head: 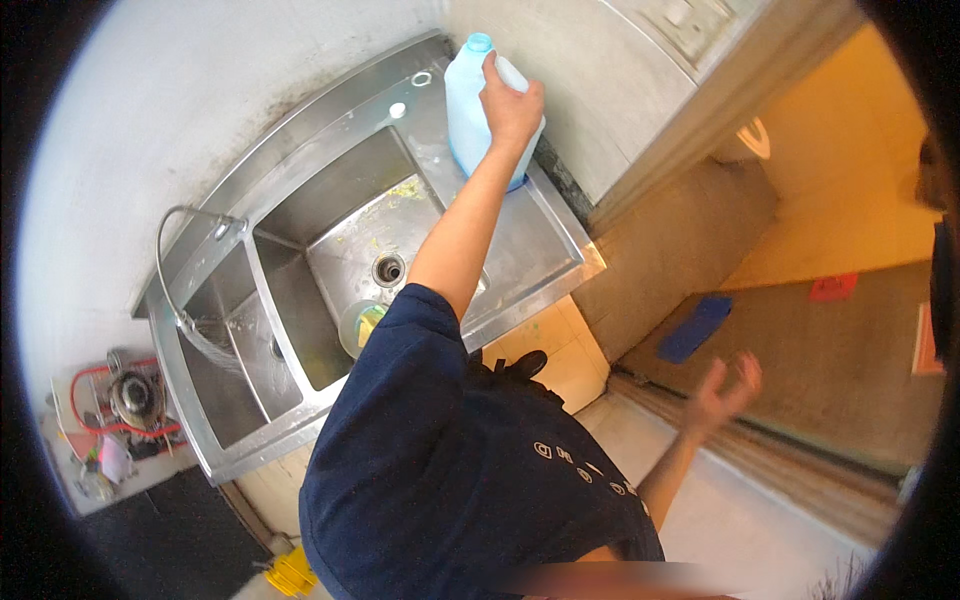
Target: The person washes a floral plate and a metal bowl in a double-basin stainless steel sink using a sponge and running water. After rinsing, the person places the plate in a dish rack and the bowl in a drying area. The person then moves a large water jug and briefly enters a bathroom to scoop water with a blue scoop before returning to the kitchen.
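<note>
My left hand [512,105] grips a light-blue plastic jug [465,112] by its handle. The jug stands upright on the right drainboard of a stainless steel sink [525,240], and no cap is on its mouth. A small white cap [397,110] and a pale ring [422,79] lie on the back ledge. To the right, my right hand [724,397] is held in the air, blurred, fingers apart, with nothing in it. In the larger basin, near my sleeve, sits a bowl [351,330] with a yellow sponge [367,322], partly hidden by my arm.
Water runs from a gooseneck faucet [161,255] into the smaller basin [217,375]. Food scraps [405,191] lie around the larger basin's drain [389,269]. A red-rimmed rack [127,397] with utensils stands at left. Through the doorway at right, part of a person [941,285] shows beside a blue mat [695,328].
</note>
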The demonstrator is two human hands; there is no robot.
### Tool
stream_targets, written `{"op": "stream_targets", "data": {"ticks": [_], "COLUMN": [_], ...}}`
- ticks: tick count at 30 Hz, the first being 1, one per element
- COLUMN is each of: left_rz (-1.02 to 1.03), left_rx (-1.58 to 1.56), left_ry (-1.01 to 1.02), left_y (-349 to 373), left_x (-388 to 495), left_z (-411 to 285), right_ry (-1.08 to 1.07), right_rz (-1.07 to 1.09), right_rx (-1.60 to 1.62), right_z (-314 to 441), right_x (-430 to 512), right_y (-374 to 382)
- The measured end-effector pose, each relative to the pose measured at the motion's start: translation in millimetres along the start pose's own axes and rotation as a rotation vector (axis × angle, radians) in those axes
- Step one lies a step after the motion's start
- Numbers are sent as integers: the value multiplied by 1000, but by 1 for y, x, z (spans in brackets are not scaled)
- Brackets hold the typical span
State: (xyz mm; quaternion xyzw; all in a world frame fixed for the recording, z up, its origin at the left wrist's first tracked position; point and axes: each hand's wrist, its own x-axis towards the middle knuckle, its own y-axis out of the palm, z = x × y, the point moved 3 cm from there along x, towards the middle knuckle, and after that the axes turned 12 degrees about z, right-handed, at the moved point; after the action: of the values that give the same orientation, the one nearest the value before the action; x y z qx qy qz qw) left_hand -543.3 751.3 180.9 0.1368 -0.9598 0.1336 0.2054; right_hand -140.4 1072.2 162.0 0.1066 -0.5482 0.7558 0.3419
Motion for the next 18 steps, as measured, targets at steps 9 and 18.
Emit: {"op": "stream_targets", "data": {"ticks": [9, 18], "left_rz": [-14, 27], "left_rx": [-106, 661], "left_ry": [114, -196], "left_y": [-66, -136], "left_x": [17, 63], "left_z": [53, 292], "right_ry": [-405, -413], "right_rz": [1099, 843], "right_rx": [287, 9], "right_z": [176, 232], "right_x": [13, -4], "right_y": [311, 381]}}
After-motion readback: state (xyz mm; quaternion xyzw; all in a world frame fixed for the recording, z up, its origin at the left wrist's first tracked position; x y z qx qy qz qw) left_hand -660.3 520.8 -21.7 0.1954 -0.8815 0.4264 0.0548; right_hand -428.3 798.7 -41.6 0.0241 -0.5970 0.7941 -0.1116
